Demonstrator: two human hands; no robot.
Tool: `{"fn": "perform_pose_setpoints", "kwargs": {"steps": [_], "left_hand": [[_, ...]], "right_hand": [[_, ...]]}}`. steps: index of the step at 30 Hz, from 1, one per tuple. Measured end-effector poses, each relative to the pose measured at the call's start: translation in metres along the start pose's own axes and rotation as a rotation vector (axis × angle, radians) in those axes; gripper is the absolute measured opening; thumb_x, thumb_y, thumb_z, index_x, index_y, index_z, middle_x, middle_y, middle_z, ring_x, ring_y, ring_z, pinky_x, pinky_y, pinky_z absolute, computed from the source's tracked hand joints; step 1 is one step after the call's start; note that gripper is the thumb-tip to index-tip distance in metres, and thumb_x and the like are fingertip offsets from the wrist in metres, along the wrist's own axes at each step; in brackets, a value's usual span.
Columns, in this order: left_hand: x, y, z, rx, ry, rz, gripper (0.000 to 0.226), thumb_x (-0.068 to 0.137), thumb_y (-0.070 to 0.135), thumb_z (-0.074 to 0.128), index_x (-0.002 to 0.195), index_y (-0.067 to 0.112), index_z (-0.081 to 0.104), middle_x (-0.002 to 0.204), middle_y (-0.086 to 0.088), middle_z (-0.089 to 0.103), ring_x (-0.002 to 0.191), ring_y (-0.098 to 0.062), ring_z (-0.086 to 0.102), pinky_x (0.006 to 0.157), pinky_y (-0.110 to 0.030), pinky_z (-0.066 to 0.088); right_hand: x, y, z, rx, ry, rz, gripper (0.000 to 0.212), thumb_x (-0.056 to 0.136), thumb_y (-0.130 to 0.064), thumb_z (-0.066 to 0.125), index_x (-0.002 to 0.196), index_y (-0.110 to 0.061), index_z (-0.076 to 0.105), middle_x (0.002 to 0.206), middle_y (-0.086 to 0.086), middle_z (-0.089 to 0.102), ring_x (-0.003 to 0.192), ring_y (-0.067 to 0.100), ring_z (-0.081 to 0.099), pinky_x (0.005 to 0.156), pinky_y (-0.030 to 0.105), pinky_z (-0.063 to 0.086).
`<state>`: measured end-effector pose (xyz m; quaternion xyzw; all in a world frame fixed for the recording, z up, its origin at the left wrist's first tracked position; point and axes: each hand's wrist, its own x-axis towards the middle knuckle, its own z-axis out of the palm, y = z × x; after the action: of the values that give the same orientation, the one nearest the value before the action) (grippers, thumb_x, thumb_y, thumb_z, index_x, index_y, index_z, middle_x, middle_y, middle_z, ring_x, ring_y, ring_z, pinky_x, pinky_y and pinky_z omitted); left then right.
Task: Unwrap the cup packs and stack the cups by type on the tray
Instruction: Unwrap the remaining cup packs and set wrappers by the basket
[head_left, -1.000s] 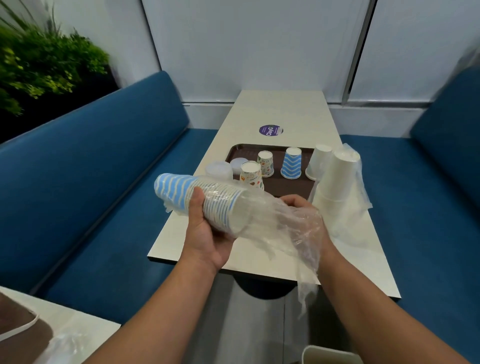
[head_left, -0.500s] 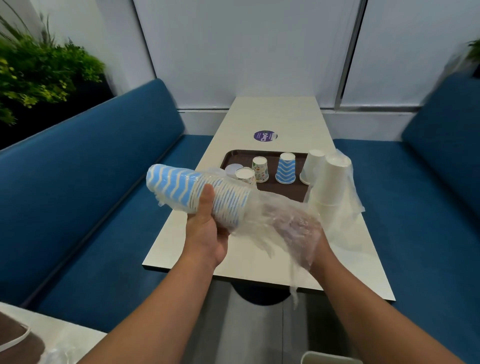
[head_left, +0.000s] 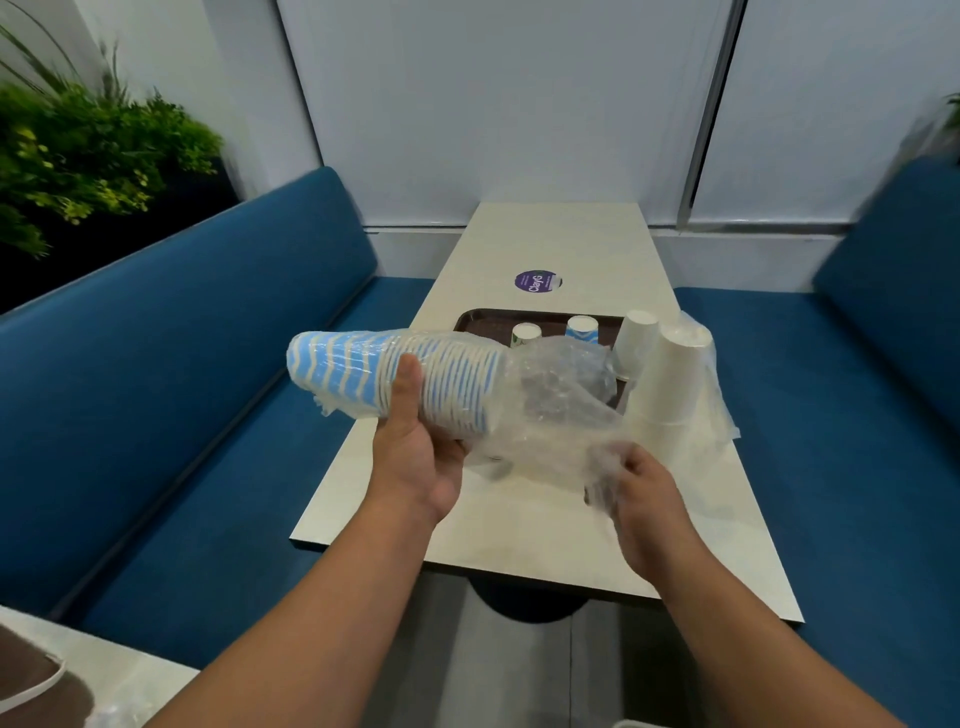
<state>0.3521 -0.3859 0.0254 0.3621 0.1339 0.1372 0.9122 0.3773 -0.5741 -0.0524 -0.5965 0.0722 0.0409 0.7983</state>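
Blue upholstered benches (head_left: 171, 374) flank a long pale stone-look table (head_left: 550, 244) that runs up the centre of the frame toward white wall panels, with green foliage at the upper left. Held over the table's near end, left of centre, is a long nested stack of blue-and-white wavy-striped paper cups (head_left: 395, 376), lying on its side, base end pointing left. The left hand (head_left: 415, 441) clamps it from beneath, thumb pressed over the top. A crinkled clear plastic wrapper (head_left: 558, 410) trails off the stack's open-rim end to the right, where the right hand (head_left: 636, 488) pinches a bunch of it.

Beyond, a dark brown plastic tray (head_left: 470, 319) carries an upturned small patterned paper cup (head_left: 525, 332) and an upturned blue-striped cup (head_left: 582, 328). To its right stand tall plain white paper cup stacks (head_left: 670, 374), still partly wrapped.

The stack looks light but loosely jointed, so it may bend or slide apart if held at one end; a mid-length grip seems safest. Thin paper rims would crush under a hard squeeze. The film is slick and stretchy, best gathered in a fistful and drawn along the stack's axis.
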Motion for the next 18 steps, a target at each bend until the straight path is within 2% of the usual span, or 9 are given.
{"fn": "perform_pose_setpoints", "kwargs": {"steps": [2,4,7,10,12,14,16,17,18], "left_hand": [[-0.001,0.002,-0.001,0.018,0.018,0.023,0.086,0.062,0.055,0.081,0.134,0.022,0.048,0.128,-0.012,0.063,0.112,-0.028,0.065,0.081,-0.045,0.059],[0.0,0.0,-0.002,0.014,0.012,0.023,0.084,0.064,0.052,0.078,0.136,0.023,0.047,0.124,-0.01,0.066,0.109,-0.026,0.067,0.083,-0.047,0.058],[0.0,-0.002,-0.001,0.027,-0.006,0.023,0.074,0.068,0.046,0.069,0.135,0.025,0.046,0.119,-0.007,0.067,0.107,-0.025,0.067,0.087,-0.05,0.055],[0.001,-0.006,0.0,0.056,-0.014,0.01,0.074,0.068,0.046,0.069,0.135,0.026,0.046,0.124,-0.009,0.065,0.109,-0.026,0.066,0.088,-0.051,0.054],[0.0,-0.009,0.0,0.095,-0.026,0.011,0.072,0.069,0.045,0.069,0.135,0.026,0.046,0.127,-0.008,0.064,0.111,-0.026,0.065,0.088,-0.051,0.055],[0.0,-0.012,0.001,0.126,-0.063,0.014,0.063,0.071,0.042,0.068,0.13,0.027,0.05,0.125,-0.007,0.065,0.111,-0.026,0.065,0.085,-0.047,0.057],[-0.003,-0.016,0.004,0.156,-0.108,0.034,0.051,0.072,0.038,0.066,0.122,0.029,0.055,0.116,-0.003,0.069,0.108,-0.025,0.066,0.081,-0.044,0.058],[-0.005,-0.019,0.005,0.17,-0.129,0.042,0.05,0.072,0.038,0.068,0.12,0.028,0.056,0.114,-0.002,0.069,0.109,-0.025,0.065,0.081,-0.044,0.058],[-0.005,-0.022,0.005,0.19,-0.161,0.051,0.055,0.071,0.04,0.073,0.122,0.026,0.057,0.118,-0.004,0.069,0.111,-0.027,0.064,0.083,-0.044,0.058]], "right_hand": [[-0.004,0.009,-0.01,-0.283,0.067,-0.095,0.008,0.091,-0.007,0.066,0.088,-0.008,0.059,0.08,0.004,0.059,0.076,0.02,0.052,0.071,0.032,0.045],[-0.009,0.007,-0.012,-0.525,0.152,-0.34,0.019,0.085,-0.012,0.073,0.081,-0.02,0.057,0.08,-0.004,0.056,0.072,0.007,0.05,0.071,0.02,0.043],[-0.013,0.003,-0.011,-0.714,0.074,-0.674,0.019,0.089,-0.016,0.072,0.089,-0.035,0.068,0.092,-0.013,0.055,0.089,-0.007,0.053,0.077,0.002,0.038],[-0.019,-0.009,-0.004,-0.759,-0.063,-0.615,0.022,0.094,-0.034,0.059,0.112,-0.047,0.063,0.102,-0.014,0.059,0.1,-0.015,0.051,0.086,0.0,0.036],[-0.02,-0.016,-0.002,-0.585,-0.125,-0.534,0.026,0.095,-0.02,0.059,0.12,-0.028,0.066,0.103,-0.018,0.062,0.095,-0.016,0.057,0.081,0.002,0.042],[-0.018,-0.028,0.004,-0.233,-0.248,-0.278,0.026,0.098,0.004,0.05,0.117,-0.008,0.065,0.094,-0.012,0.068,0.087,-0.003,0.066,0.072,0.008,0.05],[-0.015,-0.032,0.017,-0.005,-0.337,-0.089,0.018,0.098,0.0,0.049,0.107,-0.006,0.064,0.09,-0.003,0.072,0.09,0.017,0.067,0.072,0.019,0.054],[-0.015,-0.036,0.026,0.076,-0.355,-0.062,0.014,0.095,-0.005,0.056,0.108,-0.003,0.062,0.095,0.009,0.071,0.094,0.029,0.065,0.075,0.025,0.053],[-0.013,-0.037,0.033,0.14,-0.363,-0.063,0.026,0.091,-0.012,0.061,0.113,0.002,0.059,0.102,0.023,0.066,0.098,0.041,0.062,0.078,0.032,0.05]]}}
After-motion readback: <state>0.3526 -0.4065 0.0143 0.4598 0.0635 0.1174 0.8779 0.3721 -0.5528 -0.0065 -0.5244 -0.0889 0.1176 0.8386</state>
